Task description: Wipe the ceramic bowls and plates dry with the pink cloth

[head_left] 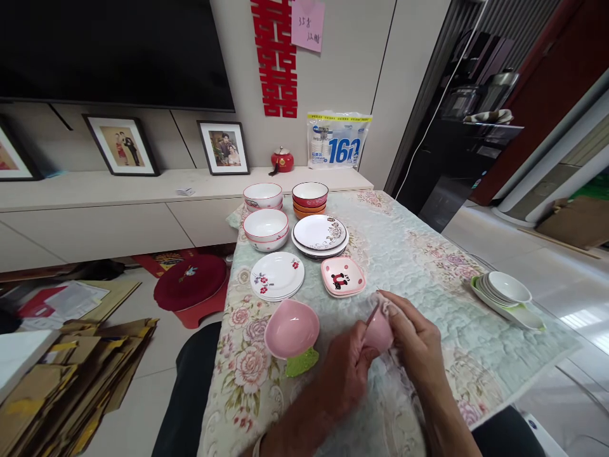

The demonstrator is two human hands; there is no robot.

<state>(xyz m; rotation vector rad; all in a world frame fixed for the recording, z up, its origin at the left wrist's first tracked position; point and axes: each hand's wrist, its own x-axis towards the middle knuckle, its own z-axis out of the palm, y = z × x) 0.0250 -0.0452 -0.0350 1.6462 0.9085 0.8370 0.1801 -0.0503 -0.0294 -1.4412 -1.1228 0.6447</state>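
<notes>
Near the front of the table, my left hand [346,362] grips the lower left side of a small pink bowl [379,332], which is tilted on its side. My right hand [416,333] is closed on a pale cloth [384,303] pressed over the bowl's rim. Left of my hands lies another pink bowl [292,328] with a green leaf-shaped handle [302,362]. Just beyond are a square pink dish [342,277] with a cartoon figure and white plates [277,275] with red flowers.
Farther back stand brown-patterned plates [319,232], white bowls [266,229] and red and orange bowls [309,195]. Small white bowls on a green-edged dish [528,316] sit at the right of the floral tablecloth [399,238]. A red stool [191,282] stands to the left.
</notes>
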